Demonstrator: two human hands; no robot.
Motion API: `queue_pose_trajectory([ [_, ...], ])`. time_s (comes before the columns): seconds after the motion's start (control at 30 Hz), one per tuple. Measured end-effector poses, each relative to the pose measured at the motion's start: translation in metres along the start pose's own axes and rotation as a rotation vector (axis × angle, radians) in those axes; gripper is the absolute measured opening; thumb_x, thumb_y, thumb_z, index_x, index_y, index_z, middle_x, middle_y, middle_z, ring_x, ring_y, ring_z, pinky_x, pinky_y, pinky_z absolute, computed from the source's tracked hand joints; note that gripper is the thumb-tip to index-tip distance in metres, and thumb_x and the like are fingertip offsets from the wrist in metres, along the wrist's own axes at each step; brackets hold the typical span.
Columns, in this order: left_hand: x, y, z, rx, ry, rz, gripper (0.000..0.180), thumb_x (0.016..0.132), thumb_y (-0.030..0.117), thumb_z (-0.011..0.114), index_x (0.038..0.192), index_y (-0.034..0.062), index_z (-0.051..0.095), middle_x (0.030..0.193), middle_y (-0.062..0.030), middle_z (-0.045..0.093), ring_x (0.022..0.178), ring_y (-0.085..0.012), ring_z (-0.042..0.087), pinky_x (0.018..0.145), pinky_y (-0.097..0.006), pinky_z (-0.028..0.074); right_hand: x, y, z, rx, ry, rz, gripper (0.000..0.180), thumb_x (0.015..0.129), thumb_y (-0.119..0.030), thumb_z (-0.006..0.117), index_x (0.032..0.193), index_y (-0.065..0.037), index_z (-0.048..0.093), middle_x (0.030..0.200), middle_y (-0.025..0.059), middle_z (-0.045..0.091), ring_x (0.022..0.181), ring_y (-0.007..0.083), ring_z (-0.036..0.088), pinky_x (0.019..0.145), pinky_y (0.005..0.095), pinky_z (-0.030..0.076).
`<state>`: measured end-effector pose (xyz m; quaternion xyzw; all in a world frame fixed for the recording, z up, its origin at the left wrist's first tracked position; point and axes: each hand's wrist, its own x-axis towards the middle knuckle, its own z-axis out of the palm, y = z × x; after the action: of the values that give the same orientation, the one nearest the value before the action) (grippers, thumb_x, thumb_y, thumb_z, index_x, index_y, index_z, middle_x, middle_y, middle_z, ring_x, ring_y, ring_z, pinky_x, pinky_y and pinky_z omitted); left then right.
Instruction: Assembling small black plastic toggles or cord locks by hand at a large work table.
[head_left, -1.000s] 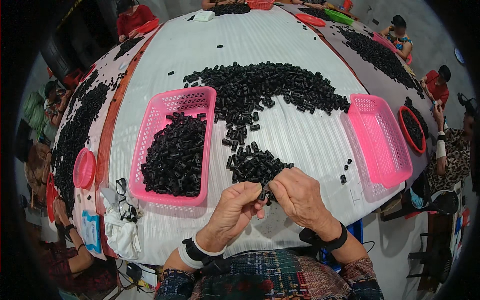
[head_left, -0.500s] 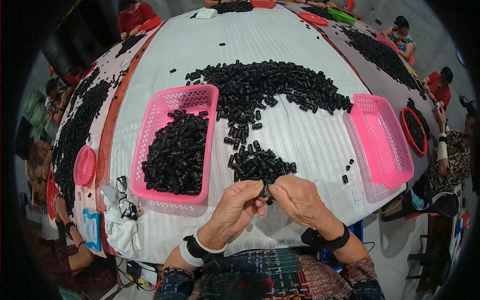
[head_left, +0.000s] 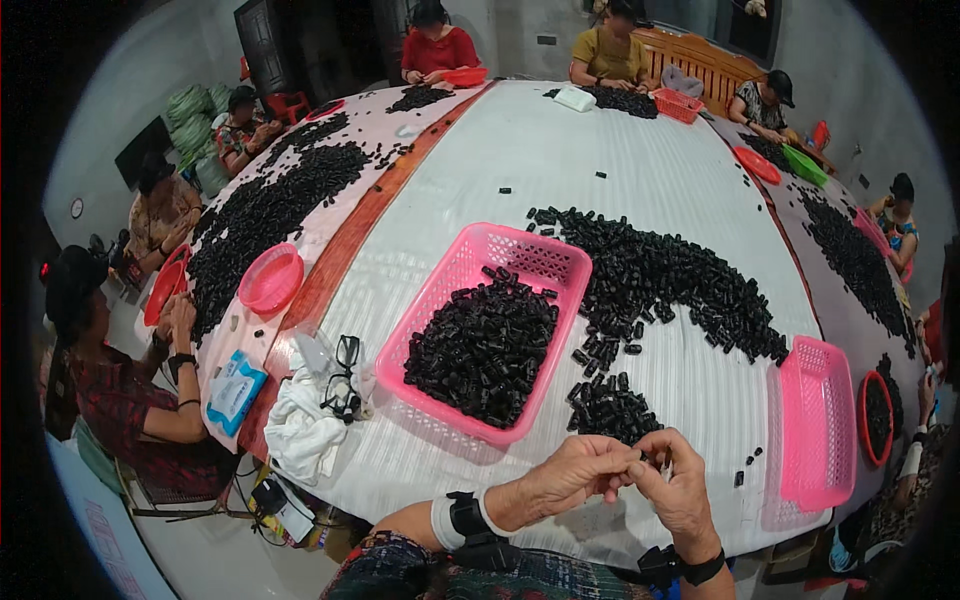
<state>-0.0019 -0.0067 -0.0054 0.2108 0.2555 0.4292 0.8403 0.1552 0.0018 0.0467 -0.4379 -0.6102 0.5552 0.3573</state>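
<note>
My left hand (head_left: pixel 570 477) and my right hand (head_left: pixel 678 488) meet fingertip to fingertip above the table's near side. Both are closed in a pinch on a small black cylindrical piece (head_left: pixel 643 456), mostly covered by the fingers. Just beyond them lies a small heap of like black pieces (head_left: pixel 612 408). A larger pile of these pieces (head_left: pixel 670 275) curves across the table behind it. To the left of my hands stands a pink perforated basket (head_left: pixel 400 378), partly filled with the same black pieces (head_left: pixel 480 350). Dark bands circle both my wrists, with a white one on the left.
A second pink basket (head_left: pixel 818 425) stands on the right, with a few loose pieces (head_left: pixel 740 479) beside it. Glasses (head_left: pixel 343 385) and a white cloth (head_left: pixel 300 430) lie left, near a blue-white packet (head_left: pixel 236 392). Several people sit round the table with more black piles.
The view has swung left and up, so the table sits further right and lower and more people show. My hands stay together, the right one now turned with its fingers more upright.
</note>
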Motion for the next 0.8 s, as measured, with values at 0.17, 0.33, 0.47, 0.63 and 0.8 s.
queue_pose_trajectory([
  [0.17, 0.004, -0.004, 0.002, -0.036, -0.027, -0.022, 0.013, 0.084, 0.014, 0.057, 0.084, 0.0013, 0.059, 0.073, -0.0041, 0.056, 0.060, -0.0090, 0.052, 0.050, -0.023, 0.046, -0.004, 0.005, -0.006, -0.011, 0.025, 0.003, 0.011, 0.080, -0.010, 0.058, 0.082, 0.000, 0.054, 0.072, 0.0027, 0.052, 0.067, 0.0094, 0.045, 0.061, 0.0234, 0.038],
  [0.33, -0.004, 0.016, 0.009, 0.024, 0.095, 0.049, 0.012, 0.082, 0.015, 0.058, 0.085, 0.0027, 0.057, 0.071, -0.0048, 0.054, 0.056, -0.0112, 0.054, 0.050, -0.025, 0.047, 0.009, -0.002, -0.019, -0.133, 0.154, -0.019, 0.013, 0.081, -0.010, 0.056, 0.081, 0.003, 0.054, 0.071, 0.0034, 0.054, 0.067, 0.0094, 0.047, 0.063, 0.0242, 0.040],
  [0.47, -0.004, 0.047, 0.001, 0.010, 0.260, 0.322, 0.018, 0.084, 0.022, 0.057, 0.085, 0.0044, 0.056, 0.074, -0.0024, 0.053, 0.057, -0.0077, 0.046, 0.048, -0.020, 0.039, 0.013, 0.015, -0.040, -0.343, 0.179, -0.098, 0.015, 0.080, -0.013, 0.056, 0.082, 0.002, 0.054, 0.072, 0.0079, 0.056, 0.066, 0.0147, 0.051, 0.063, 0.0264, 0.042],
  [0.63, -0.019, 0.095, -0.016, -0.304, 0.211, 0.483, 0.018, 0.088, 0.024, 0.052, 0.085, 0.0060, 0.054, 0.073, 0.0003, 0.050, 0.058, -0.0057, 0.042, 0.047, -0.018, 0.034, 0.009, 0.033, -0.045, -0.706, 0.030, -0.057, 0.020, 0.075, -0.020, 0.060, 0.083, -0.004, 0.054, 0.076, 0.0123, 0.058, 0.071, 0.0304, 0.057, 0.062, 0.0379, 0.043],
  [0.8, -0.034, 0.119, -0.050, -0.516, 0.158, 0.568, 0.017, 0.092, 0.015, 0.041, 0.096, -0.0011, 0.046, 0.088, -0.0055, 0.046, 0.072, -0.0125, 0.045, 0.059, -0.023, 0.041, 0.005, 0.047, -0.036, -0.918, -0.024, -0.095, 0.021, 0.074, -0.020, 0.061, 0.086, -0.006, 0.053, 0.077, 0.0105, 0.056, 0.072, 0.0306, 0.057, 0.062, 0.0392, 0.045],
])
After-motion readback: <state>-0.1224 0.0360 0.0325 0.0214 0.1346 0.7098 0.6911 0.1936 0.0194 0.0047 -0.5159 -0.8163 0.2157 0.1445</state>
